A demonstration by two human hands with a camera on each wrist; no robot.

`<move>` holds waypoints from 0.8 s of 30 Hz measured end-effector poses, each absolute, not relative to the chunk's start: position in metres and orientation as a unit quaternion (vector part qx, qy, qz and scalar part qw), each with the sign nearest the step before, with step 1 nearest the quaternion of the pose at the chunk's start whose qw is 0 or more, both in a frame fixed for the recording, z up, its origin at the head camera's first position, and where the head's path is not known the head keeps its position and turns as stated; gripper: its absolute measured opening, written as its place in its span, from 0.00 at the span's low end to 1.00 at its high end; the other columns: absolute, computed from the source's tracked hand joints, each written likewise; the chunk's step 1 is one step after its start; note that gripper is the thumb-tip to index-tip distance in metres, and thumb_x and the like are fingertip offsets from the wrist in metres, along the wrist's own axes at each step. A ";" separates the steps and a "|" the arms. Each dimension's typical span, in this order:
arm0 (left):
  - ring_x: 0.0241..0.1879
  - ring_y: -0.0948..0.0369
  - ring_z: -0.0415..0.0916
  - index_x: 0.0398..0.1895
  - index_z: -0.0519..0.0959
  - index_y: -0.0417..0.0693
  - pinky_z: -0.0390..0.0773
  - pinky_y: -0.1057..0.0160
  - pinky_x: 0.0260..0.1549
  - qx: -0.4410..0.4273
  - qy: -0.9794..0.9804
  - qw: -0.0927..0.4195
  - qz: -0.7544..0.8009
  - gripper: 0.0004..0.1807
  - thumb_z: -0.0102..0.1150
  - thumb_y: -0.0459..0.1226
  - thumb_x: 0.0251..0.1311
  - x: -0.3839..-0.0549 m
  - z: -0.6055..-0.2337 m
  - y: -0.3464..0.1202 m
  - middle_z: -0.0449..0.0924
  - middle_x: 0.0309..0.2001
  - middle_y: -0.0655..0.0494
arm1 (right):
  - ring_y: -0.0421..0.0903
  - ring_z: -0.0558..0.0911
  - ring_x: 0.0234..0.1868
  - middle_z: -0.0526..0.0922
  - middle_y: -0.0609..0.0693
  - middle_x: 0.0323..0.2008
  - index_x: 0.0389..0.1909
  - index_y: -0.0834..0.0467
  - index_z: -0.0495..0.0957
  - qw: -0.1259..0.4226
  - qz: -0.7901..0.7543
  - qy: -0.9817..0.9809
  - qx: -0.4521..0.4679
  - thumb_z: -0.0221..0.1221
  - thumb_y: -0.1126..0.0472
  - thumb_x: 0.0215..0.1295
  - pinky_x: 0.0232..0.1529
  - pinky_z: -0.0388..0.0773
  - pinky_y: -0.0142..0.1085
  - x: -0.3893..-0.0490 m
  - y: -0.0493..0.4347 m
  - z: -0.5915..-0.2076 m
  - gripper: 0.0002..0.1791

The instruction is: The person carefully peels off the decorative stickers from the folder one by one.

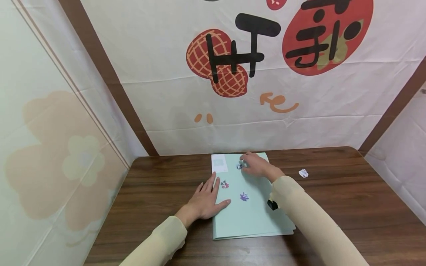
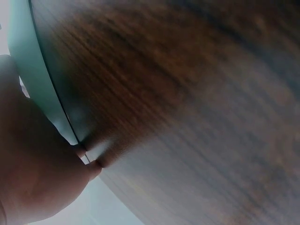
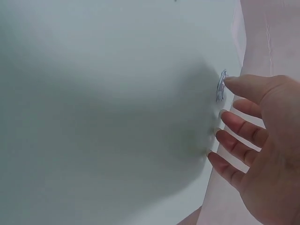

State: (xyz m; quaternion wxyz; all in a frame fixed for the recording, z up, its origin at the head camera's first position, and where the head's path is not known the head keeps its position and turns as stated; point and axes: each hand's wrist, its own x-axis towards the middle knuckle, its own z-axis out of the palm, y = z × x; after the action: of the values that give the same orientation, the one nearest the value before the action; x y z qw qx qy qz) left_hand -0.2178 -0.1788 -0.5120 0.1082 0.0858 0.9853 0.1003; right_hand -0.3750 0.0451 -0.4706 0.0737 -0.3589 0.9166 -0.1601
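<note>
A mint-green folder (image 1: 256, 218) lies on the table, with a white label (image 1: 219, 163) at its upper left. Across its cover are a pink-and-dark sticker (image 1: 225, 184), a purple sticker (image 1: 244, 196) and a dark-and-white sticker (image 1: 239, 167). My left hand (image 1: 207, 201) rests spread over the folder's left edge. Near the top of the cover, my right hand (image 1: 256, 164) has its fingers apart and slightly bent. In the right wrist view its thumb tip (image 3: 230, 80) is at the dark-and-white sticker (image 3: 220, 90); whether it presses on it I cannot tell.
Brown wood-grain table (image 1: 159, 192) surrounds the folder. A crumpled whitish scrap (image 1: 303, 173) lies to the right. Under my right forearm a small black piece (image 1: 272, 204) shows on the folder. A printed white cloth (image 1: 166, 107) hangs behind the table.
</note>
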 end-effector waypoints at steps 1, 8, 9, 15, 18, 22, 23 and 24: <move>0.82 0.52 0.38 0.84 0.39 0.49 0.42 0.45 0.78 0.086 0.985 0.108 0.100 0.56 0.30 0.76 0.66 -0.218 -0.512 -0.179 0.22 0.83 0.53 | 0.56 0.76 0.60 0.76 0.62 0.60 0.65 0.65 0.75 0.073 -0.158 0.917 -0.358 0.60 0.59 0.73 0.62 0.74 0.51 -0.375 0.044 -0.471 0.23; 0.82 0.52 0.37 0.84 0.40 0.49 0.42 0.44 0.77 0.084 0.986 0.105 0.101 0.56 0.30 0.76 0.66 -0.218 -0.511 -0.179 0.23 0.83 0.53 | 0.52 0.76 0.54 0.78 0.57 0.55 0.58 0.60 0.80 0.064 -0.147 0.930 -0.330 0.60 0.57 0.73 0.58 0.76 0.50 -0.379 0.038 -0.475 0.18; 0.82 0.52 0.37 0.84 0.40 0.49 0.42 0.44 0.77 0.084 0.986 0.105 0.101 0.57 0.30 0.76 0.66 -0.218 -0.511 -0.179 0.23 0.83 0.53 | 0.52 0.76 0.53 0.78 0.57 0.55 0.58 0.60 0.80 0.063 -0.146 0.932 -0.327 0.60 0.57 0.73 0.57 0.76 0.50 -0.379 0.037 -0.476 0.17; 0.82 0.52 0.37 0.84 0.39 0.49 0.42 0.44 0.78 0.086 0.985 0.108 0.102 0.57 0.30 0.76 0.65 -0.218 -0.514 -0.179 0.22 0.83 0.53 | 0.52 0.76 0.52 0.78 0.57 0.54 0.56 0.61 0.80 0.071 -0.139 0.939 -0.306 0.60 0.56 0.72 0.58 0.76 0.51 -0.377 0.035 -0.477 0.17; 0.82 0.52 0.37 0.84 0.39 0.49 0.42 0.44 0.77 0.088 0.985 0.105 0.103 0.57 0.30 0.76 0.65 -0.218 -0.516 -0.179 0.23 0.83 0.53 | 0.52 0.75 0.52 0.79 0.57 0.53 0.55 0.62 0.80 0.073 -0.139 0.941 -0.301 0.60 0.56 0.73 0.58 0.76 0.50 -0.377 0.034 -0.478 0.17; 0.82 0.51 0.39 0.84 0.40 0.49 0.43 0.43 0.77 0.091 0.985 0.102 0.105 0.57 0.30 0.77 0.65 -0.220 -0.518 -0.180 0.23 0.83 0.52 | 0.53 0.73 0.53 0.79 0.57 0.53 0.54 0.62 0.81 0.074 -0.145 0.941 -0.296 0.60 0.56 0.73 0.59 0.75 0.50 -0.377 0.034 -0.481 0.16; 0.82 0.50 0.39 0.84 0.40 0.49 0.43 0.43 0.77 0.092 0.985 0.102 0.105 0.57 0.30 0.77 0.65 -0.220 -0.518 -0.180 0.23 0.83 0.52 | 0.53 0.73 0.53 0.78 0.57 0.54 0.53 0.62 0.81 0.075 -0.147 0.941 -0.295 0.60 0.56 0.73 0.59 0.75 0.50 -0.377 0.034 -0.481 0.16; 0.82 0.50 0.39 0.84 0.40 0.48 0.43 0.43 0.77 0.092 0.985 0.101 0.106 0.57 0.31 0.76 0.65 -0.220 -0.519 -0.180 0.23 0.83 0.51 | 0.53 0.73 0.53 0.78 0.57 0.54 0.53 0.62 0.81 0.075 -0.151 0.941 -0.295 0.60 0.56 0.73 0.59 0.75 0.50 -0.378 0.034 -0.482 0.16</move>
State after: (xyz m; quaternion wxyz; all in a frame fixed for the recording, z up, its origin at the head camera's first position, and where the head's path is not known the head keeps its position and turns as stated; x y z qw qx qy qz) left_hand -0.2199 -0.1802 -0.5186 0.1012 0.0921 0.9849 0.1059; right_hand -0.3776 0.0338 -0.4816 0.0751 -0.2947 0.9406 -0.1511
